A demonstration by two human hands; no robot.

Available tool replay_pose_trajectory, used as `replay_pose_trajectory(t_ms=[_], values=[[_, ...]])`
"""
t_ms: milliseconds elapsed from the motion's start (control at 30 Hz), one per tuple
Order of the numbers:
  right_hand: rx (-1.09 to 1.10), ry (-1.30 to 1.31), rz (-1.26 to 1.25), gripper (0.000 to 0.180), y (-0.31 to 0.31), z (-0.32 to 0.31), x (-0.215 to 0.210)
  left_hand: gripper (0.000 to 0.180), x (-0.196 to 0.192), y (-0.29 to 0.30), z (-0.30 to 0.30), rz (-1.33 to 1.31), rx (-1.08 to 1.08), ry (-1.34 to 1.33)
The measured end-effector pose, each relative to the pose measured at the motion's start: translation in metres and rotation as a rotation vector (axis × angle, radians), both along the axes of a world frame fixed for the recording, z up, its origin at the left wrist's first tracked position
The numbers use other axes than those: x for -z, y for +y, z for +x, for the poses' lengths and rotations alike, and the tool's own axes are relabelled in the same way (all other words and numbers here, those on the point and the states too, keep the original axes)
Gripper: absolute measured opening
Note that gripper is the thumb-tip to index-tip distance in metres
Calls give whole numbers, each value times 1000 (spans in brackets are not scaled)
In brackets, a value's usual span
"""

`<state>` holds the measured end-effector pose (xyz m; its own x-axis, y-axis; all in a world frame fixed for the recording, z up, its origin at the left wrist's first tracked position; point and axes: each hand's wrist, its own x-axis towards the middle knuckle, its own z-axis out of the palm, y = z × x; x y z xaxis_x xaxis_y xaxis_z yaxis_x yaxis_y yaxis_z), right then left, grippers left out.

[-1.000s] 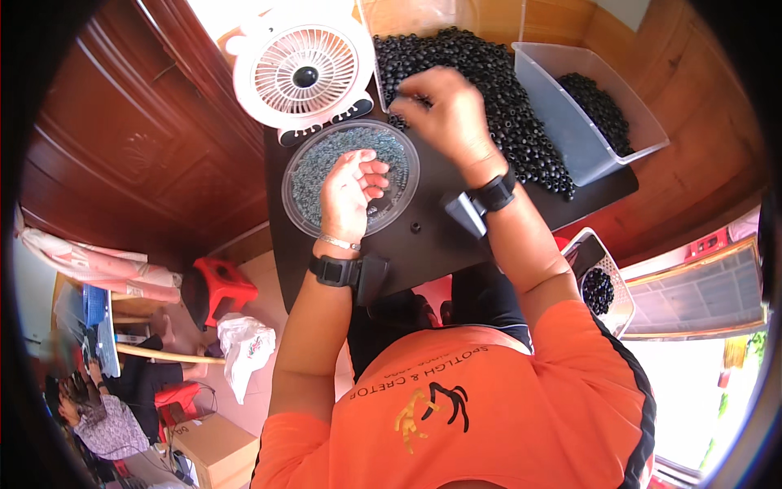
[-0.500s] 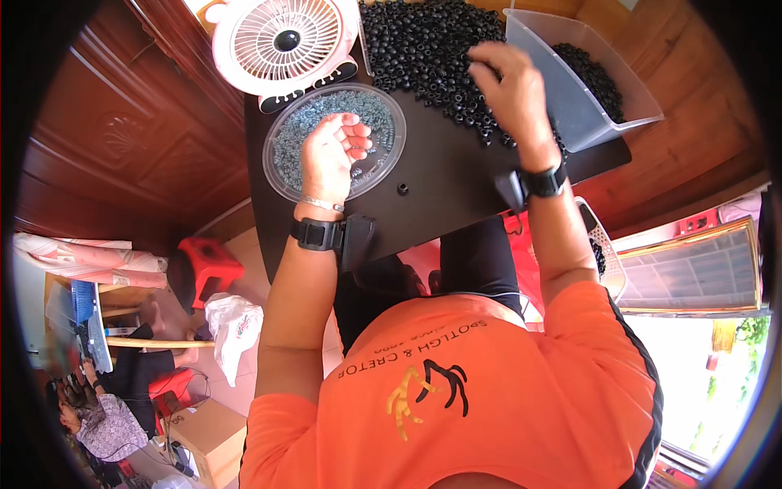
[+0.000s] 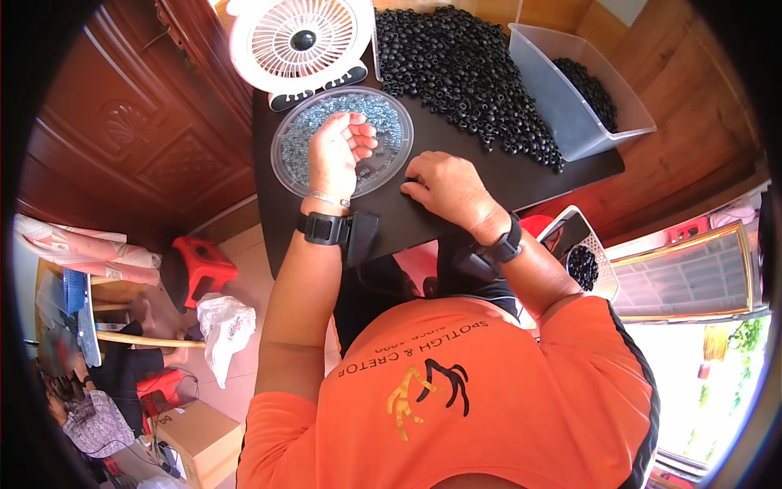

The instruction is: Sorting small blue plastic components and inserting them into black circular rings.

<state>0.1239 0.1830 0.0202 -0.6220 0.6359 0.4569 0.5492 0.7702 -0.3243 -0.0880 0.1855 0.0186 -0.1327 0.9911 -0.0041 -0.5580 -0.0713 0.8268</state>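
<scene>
My left hand (image 3: 334, 155) is over a round clear tub (image 3: 287, 181) of small pale-blue translucent pieces (image 3: 303, 134). Its palm faces sideways and its fingers curl inward; anything in them is too small or hidden to make out. On the dark table in front of the tub's right side, my right hand (image 3: 448, 189) has its thumb and fingers closed together. A small black piece (image 3: 410, 180) shows partly at those fingertips. Farther off to the right lies a large heap of small black hollow pieces (image 3: 456, 69), rounded like beads with holes.
A white fan (image 3: 303, 39) stands behind the tub. At the heap's right, a translucent bin (image 3: 562, 114) lies tilted with more black pieces inside. A white basket (image 3: 604, 273) with black pieces is below the table's right edge. A red stool (image 3: 202, 269) stands at left; another person sits lower left.
My right hand has come from the black heap toward me and left, closing where a loose black piece lay. My left hand stays over the tub. The whole view has shifted slightly.
</scene>
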Motion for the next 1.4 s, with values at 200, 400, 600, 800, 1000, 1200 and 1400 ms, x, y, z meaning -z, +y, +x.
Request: replay_pose_trajectory(t_ms=[200, 400, 600, 800, 1000, 1200, 1400], values=[[-48, 173, -74, 20, 34, -16, -55, 29, -4, -2, 1, -51, -62, 146], [-299, 207, 14, 21, 70, -66, -68, 25, -11, -4, 7, 10, -91, 107], [-395, 288, 19, 20, 78, -78, -38, 23, -3, -3, 3, 16, -126, 74], [-522, 335, -85, 26, 87, -71, -38, 23, -4, -5, 5, 12, -60, 69], [-380, 383, -73, 19, 82, -69, -39, 17, -4, -4, 3, 13, -74, 82], [-413, 334, 6, 16, 87, -68, -37, 17, -7, -3, -3, -44, -78, 169], [-327, 233, 46, 9, 94, -66, -28, 18, -10, -1, -15, -73, -237, 127]])
